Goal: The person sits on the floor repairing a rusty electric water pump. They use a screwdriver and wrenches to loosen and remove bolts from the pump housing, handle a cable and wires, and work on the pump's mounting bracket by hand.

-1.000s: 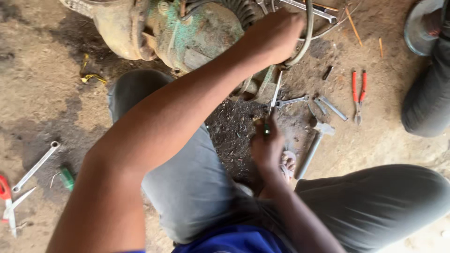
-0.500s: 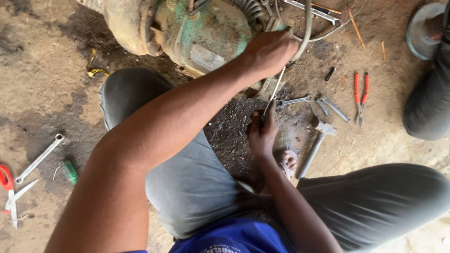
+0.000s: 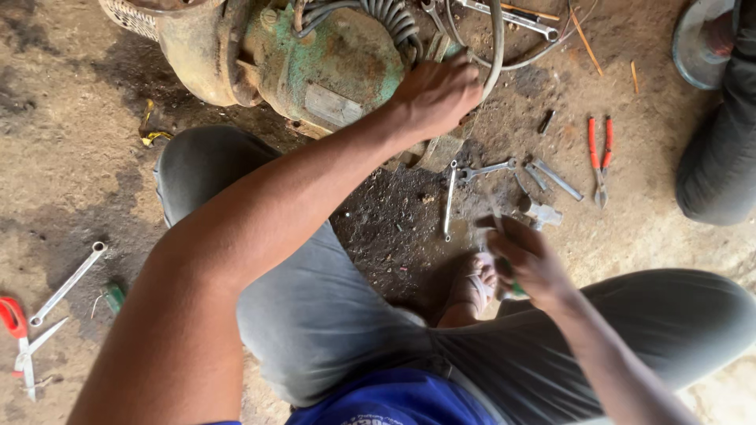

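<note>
A rusty green motor [image 3: 331,63] lies on the dirt floor at the top of the view. My left hand [image 3: 437,94] reaches across my knee and is curled over its right end, next to a grey hose [image 3: 497,39]. My right hand [image 3: 531,264] hovers lower right, just above my bare foot [image 3: 472,287]. It is closed around a thin tool with a green handle [image 3: 516,290], which is blurred. A long spanner [image 3: 449,201] lies on the dark oily ground between the two hands.
A small wrench [image 3: 488,169], metal bits [image 3: 555,179] and red-handled pliers [image 3: 598,153] lie to the right of the motor. Another person's dark trouser leg [image 3: 717,157] and a round metal disc [image 3: 697,43] are at the right edge. A spanner [image 3: 67,283] and red-handled snips [image 3: 16,330] lie far left.
My right hand has pulled back from the spanners toward my foot, down and to the right, still gripping its tool. My left hand stays on the motor's end.
</note>
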A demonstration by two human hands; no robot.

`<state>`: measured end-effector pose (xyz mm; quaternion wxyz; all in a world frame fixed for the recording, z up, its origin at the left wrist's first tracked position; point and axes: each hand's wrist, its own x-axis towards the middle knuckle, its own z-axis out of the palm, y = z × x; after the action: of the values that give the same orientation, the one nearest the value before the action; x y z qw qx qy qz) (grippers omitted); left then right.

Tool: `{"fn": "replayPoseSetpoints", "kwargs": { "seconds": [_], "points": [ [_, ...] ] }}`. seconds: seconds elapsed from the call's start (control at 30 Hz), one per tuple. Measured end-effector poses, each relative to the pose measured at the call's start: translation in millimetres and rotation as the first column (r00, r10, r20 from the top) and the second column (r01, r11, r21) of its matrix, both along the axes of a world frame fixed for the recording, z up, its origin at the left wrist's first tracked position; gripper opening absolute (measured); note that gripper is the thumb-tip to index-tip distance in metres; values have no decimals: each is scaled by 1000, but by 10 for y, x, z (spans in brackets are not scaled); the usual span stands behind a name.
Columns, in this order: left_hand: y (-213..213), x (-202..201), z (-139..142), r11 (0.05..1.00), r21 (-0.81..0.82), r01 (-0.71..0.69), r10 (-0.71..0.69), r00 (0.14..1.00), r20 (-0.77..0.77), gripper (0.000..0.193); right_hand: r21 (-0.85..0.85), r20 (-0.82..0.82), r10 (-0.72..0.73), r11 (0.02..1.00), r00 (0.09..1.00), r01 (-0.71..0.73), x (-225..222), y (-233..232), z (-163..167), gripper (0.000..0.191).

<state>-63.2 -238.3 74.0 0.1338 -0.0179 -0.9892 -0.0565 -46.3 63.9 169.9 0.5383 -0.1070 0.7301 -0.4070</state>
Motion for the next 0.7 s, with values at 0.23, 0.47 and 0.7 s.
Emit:
{"fn": "replayPoseSetpoints", "kwargs": {
  "seconds": [0.23,0.47,0.7],
  "points": [
    [-14,109,52,920,-389,48,-107,986,-131,25,-109,-397,-169,985,902,137,-795,-535,289,26],
    [-90,2,106,948,-302,97,-52,987,154,20,-379,-226,-226,916,948,129,-1041,-1495,24,39],
    [-82,159,19,944,-324,70,-93,994,-55,22,-466,-40,-194,872,980,153,-1250,-1668,-96,25]
  ]
}}
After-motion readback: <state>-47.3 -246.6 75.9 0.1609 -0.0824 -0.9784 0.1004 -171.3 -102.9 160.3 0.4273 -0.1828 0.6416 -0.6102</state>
